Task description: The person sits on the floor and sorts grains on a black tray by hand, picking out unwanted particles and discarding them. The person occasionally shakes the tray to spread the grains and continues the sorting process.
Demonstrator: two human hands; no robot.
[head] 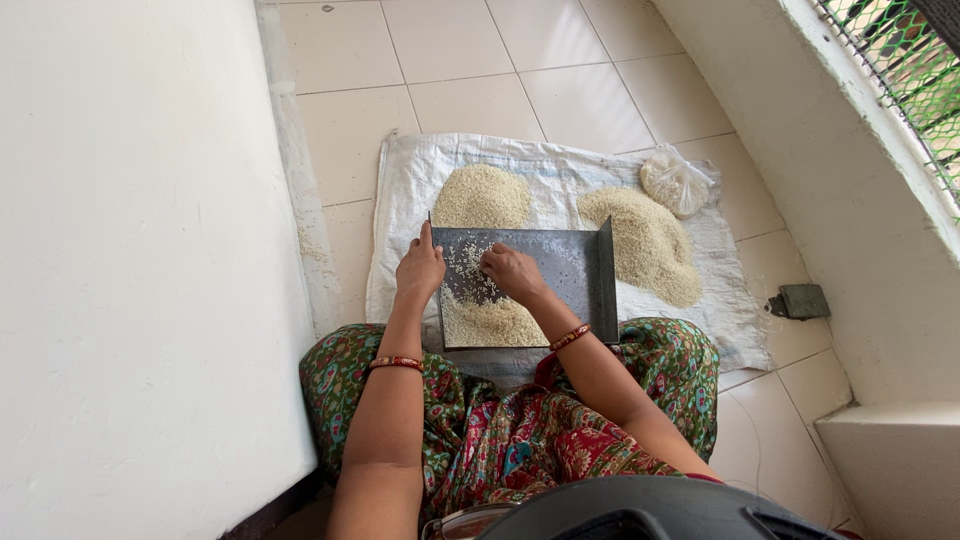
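A dark metal tray (570, 265) rests on my lap and the floor, holding a thin scatter of pale grain and a denser heap (490, 322) at its near edge. My left hand (420, 268) grips the tray's left rim. My right hand (512, 272) lies flat on the tray with its fingers in the scattered grain. Both wrists wear red bangles.
A white woven sack (560, 175) is spread on the tiled floor under the tray. Two grain piles lie on it, one at the back left (482, 197), one at the right (648, 243). A small clear bag of grain (675, 182) sits at the far right. White walls stand close on both sides.
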